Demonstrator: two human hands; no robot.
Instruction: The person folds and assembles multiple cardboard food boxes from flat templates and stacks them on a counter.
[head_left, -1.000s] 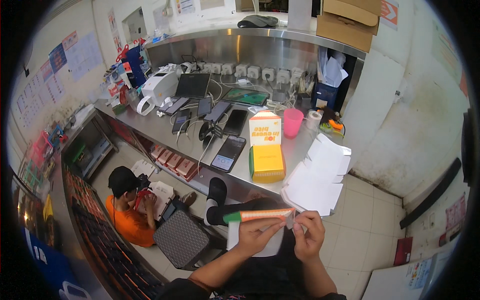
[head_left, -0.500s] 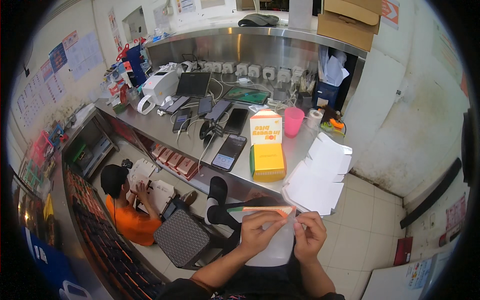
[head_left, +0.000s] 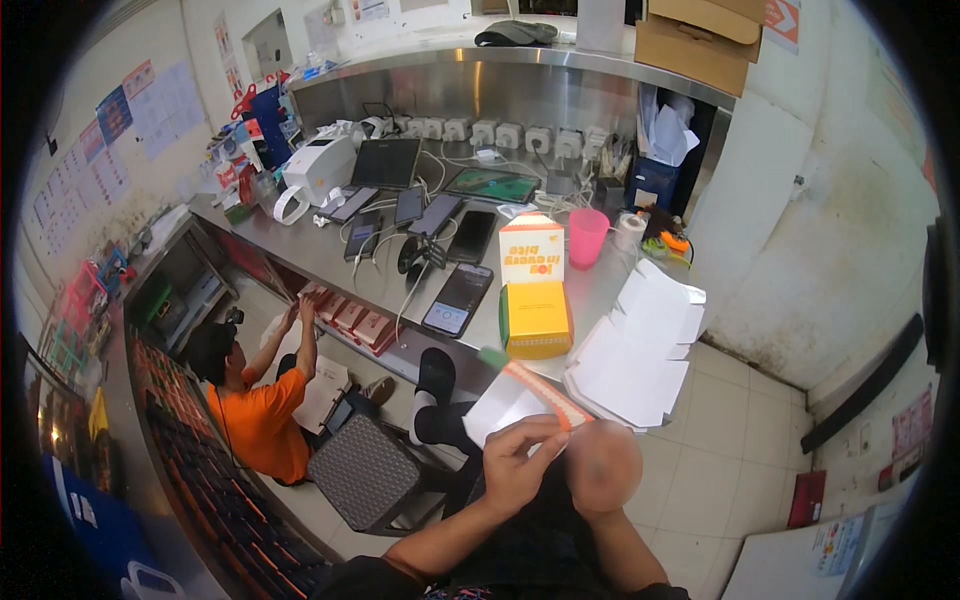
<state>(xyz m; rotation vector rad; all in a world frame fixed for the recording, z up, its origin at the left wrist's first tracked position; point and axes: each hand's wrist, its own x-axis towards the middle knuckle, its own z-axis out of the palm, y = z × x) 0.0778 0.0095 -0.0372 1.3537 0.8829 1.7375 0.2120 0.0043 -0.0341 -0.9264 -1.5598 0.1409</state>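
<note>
One flat white carton blank (head_left: 510,405) is half folded: the left hand (head_left: 520,462) pinches it, the blurred right hand's (head_left: 600,468) grip is unclear. More blanks (head_left: 635,355) wait on the worktop (head_left: 330,250).

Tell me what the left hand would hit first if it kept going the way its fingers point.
Probably the folded white carton blank that the left hand already pinches; past it, likely the counter's front edge, though depth is unclear.

a flat white carton blank (head_left: 505,405) with an orange and green edge strip was held tilted, low and near, strip slanting down to the right.
</note>
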